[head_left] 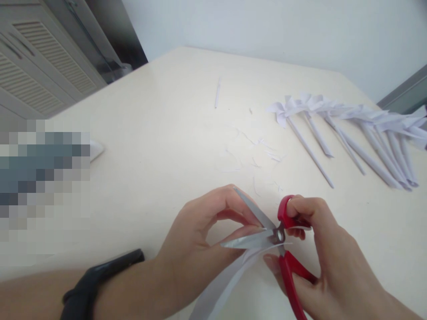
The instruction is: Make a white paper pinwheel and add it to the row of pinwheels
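The right hand (pixel 320 249) is gripping the red scissors (pixel 280 235), its grip closed through the handles, blades standing open. The left hand (pixel 207 235) is pinching a white paper strip (pixel 220 289) between the blades, just above the tabletop (pixel 160 133). Paper scraps (pixel 253 155) are lying beyond; folded paper pinwheels (pixel 350 129) are lying in a row, far right.

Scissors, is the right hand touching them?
Touching. The head view shows the right hand gripping the scissors by their red handles, fingers through the loops.
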The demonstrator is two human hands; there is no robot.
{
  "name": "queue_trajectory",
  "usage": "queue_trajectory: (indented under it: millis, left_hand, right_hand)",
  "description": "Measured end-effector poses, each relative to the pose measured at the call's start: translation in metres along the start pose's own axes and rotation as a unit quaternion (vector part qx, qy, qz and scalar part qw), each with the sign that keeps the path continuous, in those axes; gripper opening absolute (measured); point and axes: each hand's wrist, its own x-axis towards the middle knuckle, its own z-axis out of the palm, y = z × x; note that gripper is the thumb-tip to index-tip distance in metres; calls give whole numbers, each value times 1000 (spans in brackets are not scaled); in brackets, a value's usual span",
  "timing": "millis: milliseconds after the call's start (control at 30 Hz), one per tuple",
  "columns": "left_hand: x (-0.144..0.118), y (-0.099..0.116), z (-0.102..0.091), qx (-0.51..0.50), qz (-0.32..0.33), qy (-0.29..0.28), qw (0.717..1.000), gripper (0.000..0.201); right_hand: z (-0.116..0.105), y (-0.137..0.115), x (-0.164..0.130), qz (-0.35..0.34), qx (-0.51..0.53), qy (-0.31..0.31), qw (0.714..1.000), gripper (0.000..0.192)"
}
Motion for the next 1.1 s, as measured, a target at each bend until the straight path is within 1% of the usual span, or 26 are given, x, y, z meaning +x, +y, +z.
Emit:
queue_trajectory:
  millis: [133,233,400,533,700,833,1000,1100]
  left_hand:
    - [2,-1,3,-12,-13,5,1000,6]
    - [3,-1,3,-19,-10,-2,1000,7]
    - [3,-1,-1,-27,-7,4,1000,2]
    - [2,-2,-4,-14,12,-21,1000,2]
    - [2,-4,-4,-11,34,-21,999,9]
    - [1,-4,-3,-25,20,-22,999,4]
    - [1,-4,-3,-35,28,-24,999,8]
    - [2,-3,-4,-30,23,-26,999,7]
  right_hand:
    - [1,1,1,-2,-7,10,1000,46]
    - [0,1,1,2,-12,16,1000,45]
    - [-1,0,-1,-3,-28,25,999,43]
    - [0,0,-1,-5,-27,31,999,39]
    - [1,-1,2,11,-33,35,999,34]
    - [1,-1,1,-14,-32,48,998,39]
    - [1,1,-2,-5,-33,39,999,44]
    - [0,0,-2,-2,-36,36,999,44]
